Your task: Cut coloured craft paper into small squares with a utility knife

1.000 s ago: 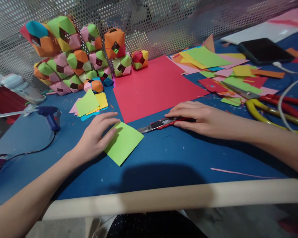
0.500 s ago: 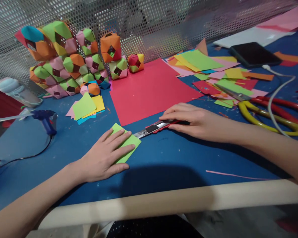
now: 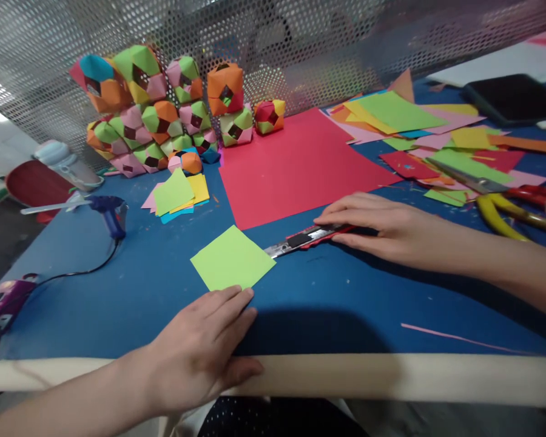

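Observation:
A light green square of paper [image 3: 230, 258] lies flat on the blue table. My left hand [image 3: 204, 346] is just below its lower edge, fingers stretched out and fingertips at the paper's edge, thumb apart over the table's front rim. My right hand [image 3: 377, 233] has the red-handled utility knife [image 3: 303, 238] between its thumb and fingers, low against the table. The knife's blade points left, and its tip meets the green paper's right side. A large red sheet [image 3: 300, 167] lies beyond the knife.
Folded paper balls [image 3: 159, 118] are stacked at the back against a perforated metal panel [image 3: 337, 48]. Small coloured squares [image 3: 175, 191] and a blue glue gun [image 3: 109, 212] lie left. Paper scraps [image 3: 404, 112], scissors [image 3: 495, 212] and a phone [image 3: 514, 100] are on the right.
My left hand has come off the green paper and drawn back toward the table's front edge, uncovering the square. My right hand keeps hold of the knife. The view has shifted slightly.

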